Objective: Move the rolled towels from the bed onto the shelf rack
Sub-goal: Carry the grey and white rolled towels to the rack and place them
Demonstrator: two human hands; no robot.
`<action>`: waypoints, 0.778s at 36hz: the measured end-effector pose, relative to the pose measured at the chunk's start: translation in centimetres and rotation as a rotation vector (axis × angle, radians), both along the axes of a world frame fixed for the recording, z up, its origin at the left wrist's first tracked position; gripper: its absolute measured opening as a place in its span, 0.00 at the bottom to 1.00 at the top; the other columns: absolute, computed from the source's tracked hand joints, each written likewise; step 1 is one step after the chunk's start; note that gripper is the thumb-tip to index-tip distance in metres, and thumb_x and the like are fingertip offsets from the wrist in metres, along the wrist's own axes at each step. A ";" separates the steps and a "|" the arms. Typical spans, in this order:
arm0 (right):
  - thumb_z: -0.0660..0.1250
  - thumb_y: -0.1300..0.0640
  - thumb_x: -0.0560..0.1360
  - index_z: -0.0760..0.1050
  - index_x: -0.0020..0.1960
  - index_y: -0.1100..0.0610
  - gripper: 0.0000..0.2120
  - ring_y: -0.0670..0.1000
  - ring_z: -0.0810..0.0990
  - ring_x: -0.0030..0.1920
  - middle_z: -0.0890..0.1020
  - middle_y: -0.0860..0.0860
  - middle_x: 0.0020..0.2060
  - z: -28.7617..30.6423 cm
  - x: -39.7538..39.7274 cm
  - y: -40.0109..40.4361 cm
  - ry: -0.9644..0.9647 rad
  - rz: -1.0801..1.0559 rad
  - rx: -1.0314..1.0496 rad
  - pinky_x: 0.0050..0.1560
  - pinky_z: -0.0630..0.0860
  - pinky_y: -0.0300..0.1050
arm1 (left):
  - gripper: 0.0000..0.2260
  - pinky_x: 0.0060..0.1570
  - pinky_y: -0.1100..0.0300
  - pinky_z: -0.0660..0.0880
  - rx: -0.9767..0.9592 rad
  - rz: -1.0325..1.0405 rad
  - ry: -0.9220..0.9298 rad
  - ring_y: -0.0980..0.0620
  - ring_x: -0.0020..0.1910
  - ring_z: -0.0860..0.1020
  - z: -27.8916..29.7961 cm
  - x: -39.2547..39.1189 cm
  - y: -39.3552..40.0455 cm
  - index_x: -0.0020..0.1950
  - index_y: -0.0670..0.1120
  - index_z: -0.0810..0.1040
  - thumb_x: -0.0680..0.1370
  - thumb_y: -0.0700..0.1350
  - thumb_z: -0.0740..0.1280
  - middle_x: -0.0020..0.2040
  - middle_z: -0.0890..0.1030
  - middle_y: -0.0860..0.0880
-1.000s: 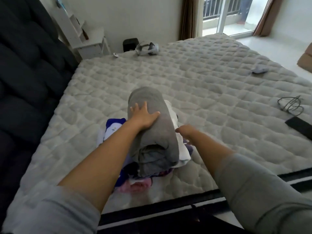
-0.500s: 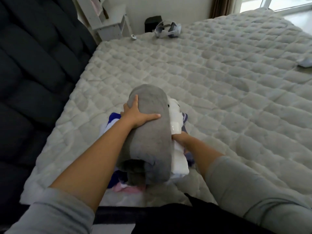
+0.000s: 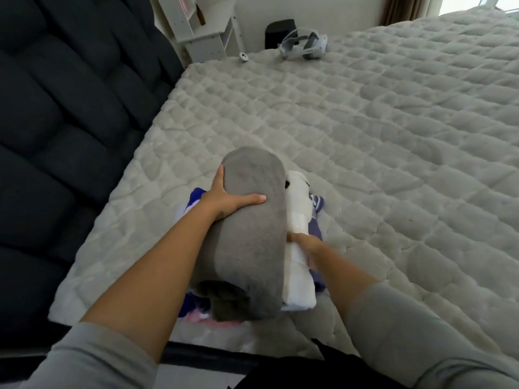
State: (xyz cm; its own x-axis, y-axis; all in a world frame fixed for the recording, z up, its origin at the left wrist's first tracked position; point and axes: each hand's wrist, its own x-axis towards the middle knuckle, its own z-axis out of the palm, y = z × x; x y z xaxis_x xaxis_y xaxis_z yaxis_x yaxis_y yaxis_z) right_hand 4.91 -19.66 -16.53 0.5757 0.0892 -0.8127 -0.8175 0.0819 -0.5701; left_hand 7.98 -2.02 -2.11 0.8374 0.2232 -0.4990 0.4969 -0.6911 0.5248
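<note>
A big grey rolled towel (image 3: 250,237) lies on top of a small pile near the bed's front edge. My left hand (image 3: 229,199) grips its left side, thumb across the top. Beside it on the right lies a white rolled towel (image 3: 297,211), and my right hand (image 3: 307,245) presses on its middle, fingers partly hidden under the grey roll. Blue-and-white cloth (image 3: 316,209) and pink cloth (image 3: 209,321) peek out from beneath the pile. The white shelf rack (image 3: 202,26) stands at the far corner past the bed.
The quilted mattress (image 3: 365,122) fills most of the view. A dark padded headboard (image 3: 56,122) runs along the left. A white headset (image 3: 304,46) and a small white controller (image 3: 243,57) lie at the bed's far edge, a black box (image 3: 279,30) behind them.
My view has come closer and tilted down. My left hand slid round the grey roll's left side and closed on it. My right hand went from hovering to pressing on the white roll.
</note>
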 end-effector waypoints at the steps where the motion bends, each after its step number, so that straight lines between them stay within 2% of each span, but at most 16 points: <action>1: 0.76 0.52 0.67 0.65 0.71 0.62 0.38 0.61 0.76 0.57 0.76 0.60 0.63 0.0 0.0 0.1 -0.005 -0.017 -0.001 0.52 0.74 0.56 | 0.59 0.72 0.45 0.64 0.001 0.001 -0.001 0.42 0.74 0.63 0.1 -0.1 0.0 0.78 0.61 0.38 0.61 0.65 0.77 0.79 0.56 0.48; 5: 0.76 0.51 0.66 0.64 0.72 0.61 0.39 0.62 0.75 0.59 0.75 0.61 0.64 0.4 -0.2 0.3 -0.035 -0.047 -0.017 0.58 0.74 0.58 | 0.59 0.72 0.44 0.64 -0.019 0.007 -0.026 0.42 0.74 0.64 0.7 -0.7 0.1 0.78 0.61 0.38 0.62 0.64 0.77 0.79 0.56 0.48; 8: 0.76 0.54 0.67 0.66 0.71 0.63 0.36 0.62 0.77 0.57 0.76 0.60 0.61 1.3 -0.9 0.3 -0.085 -0.078 -0.011 0.52 0.76 0.55 | 0.59 0.71 0.45 0.64 -0.031 0.009 -0.055 0.43 0.73 0.64 1.4 -1.6 0.2 0.79 0.61 0.39 0.61 0.65 0.77 0.79 0.57 0.48; 11: 0.75 0.56 0.68 0.66 0.71 0.61 0.35 0.61 0.77 0.55 0.76 0.60 0.57 2.6 -1.6 0.2 -0.134 -0.115 -0.027 0.53 0.77 0.55 | 0.60 0.71 0.45 0.65 -0.061 0.030 -0.074 0.43 0.73 0.65 2.1 -2.6 0.4 0.78 0.61 0.40 0.59 0.66 0.77 0.78 0.58 0.49; 14: 0.74 0.57 0.69 0.69 0.67 0.61 0.29 0.56 0.76 0.45 0.75 0.57 0.52 4.2 -2.1 0.1 -0.177 -0.090 -0.043 0.44 0.74 0.47 | 0.61 0.71 0.44 0.64 -0.093 0.047 -0.105 0.43 0.73 0.65 3.1 -3.4 0.9 0.79 0.61 0.41 0.57 0.67 0.77 0.78 0.58 0.50; 16: 0.74 0.58 0.69 0.71 0.62 0.60 0.25 0.55 0.76 0.42 0.76 0.57 0.50 5.6 -2.7 0.5 -0.210 -0.077 -0.045 0.43 0.72 0.46 | 0.63 0.71 0.44 0.65 -0.113 0.056 -0.147 0.43 0.73 0.65 4.1 -4.6 1.6 0.79 0.61 0.42 0.54 0.68 0.77 0.78 0.59 0.50; 17: 0.75 0.57 0.67 0.71 0.61 0.60 0.25 0.55 0.77 0.42 0.77 0.57 0.50 6.3 -2.8 0.7 -0.236 -0.091 -0.037 0.43 0.74 0.47 | 0.63 0.71 0.44 0.65 -0.122 0.059 -0.166 0.43 0.73 0.65 4.5 -4.8 1.8 0.79 0.61 0.42 0.54 0.68 0.77 0.78 0.59 0.50; 20: 0.77 0.52 0.59 0.71 0.66 0.62 0.38 0.59 0.80 0.49 0.80 0.58 0.55 8.4 -3.8 2.3 -0.292 -0.033 -0.055 0.48 0.79 0.50 | 0.62 0.72 0.45 0.64 -0.143 0.090 -0.245 0.44 0.73 0.66 6.3 -7.4 3.7 0.79 0.61 0.42 0.55 0.67 0.77 0.78 0.59 0.51; 22: 0.76 0.55 0.64 0.71 0.62 0.63 0.30 0.56 0.78 0.43 0.79 0.57 0.52 9.8 -4.5 3.2 -0.336 -0.020 -0.060 0.41 0.77 0.46 | 0.62 0.72 0.46 0.64 -0.150 0.108 -0.287 0.45 0.73 0.65 7.2 -8.7 4.9 0.79 0.61 0.41 0.55 0.67 0.77 0.78 0.59 0.51; 24: 0.74 0.57 0.69 0.69 0.57 0.60 0.21 0.54 0.75 0.39 0.76 0.56 0.48 11.0 -5.4 4.4 -0.362 0.009 -0.068 0.39 0.72 0.45 | 0.63 0.72 0.46 0.64 -0.160 0.131 -0.326 0.45 0.73 0.65 8.3 -10.6 6.4 0.79 0.61 0.40 0.55 0.67 0.77 0.78 0.58 0.52; 26: 0.74 0.57 0.69 0.69 0.56 0.59 0.20 0.53 0.74 0.37 0.76 0.55 0.43 12.2 -6.5 6.3 -0.395 0.049 -0.061 0.37 0.71 0.44 | 0.61 0.72 0.48 0.63 -0.162 0.173 -0.360 0.45 0.74 0.64 9.2 -13.0 8.3 0.79 0.60 0.40 0.58 0.66 0.77 0.79 0.57 0.53; 28: 0.76 0.54 0.65 0.70 0.58 0.58 0.25 0.55 0.77 0.41 0.77 0.56 0.46 13.1 -8.3 9.0 -0.447 0.107 -0.064 0.39 0.75 0.45 | 0.59 0.72 0.48 0.63 -0.168 0.236 -0.406 0.46 0.74 0.64 10.1 -16.3 10.7 0.79 0.59 0.40 0.61 0.64 0.77 0.79 0.57 0.53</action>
State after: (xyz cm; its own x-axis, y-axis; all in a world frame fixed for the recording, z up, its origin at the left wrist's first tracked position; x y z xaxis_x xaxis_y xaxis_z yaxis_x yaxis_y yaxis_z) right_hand -3.36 -10.62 -3.42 0.8613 0.1246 -0.4925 -0.4921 -0.0362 -0.8698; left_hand -8.28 8.69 7.95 0.9077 0.3749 -0.1887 0.3624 -0.4733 0.8029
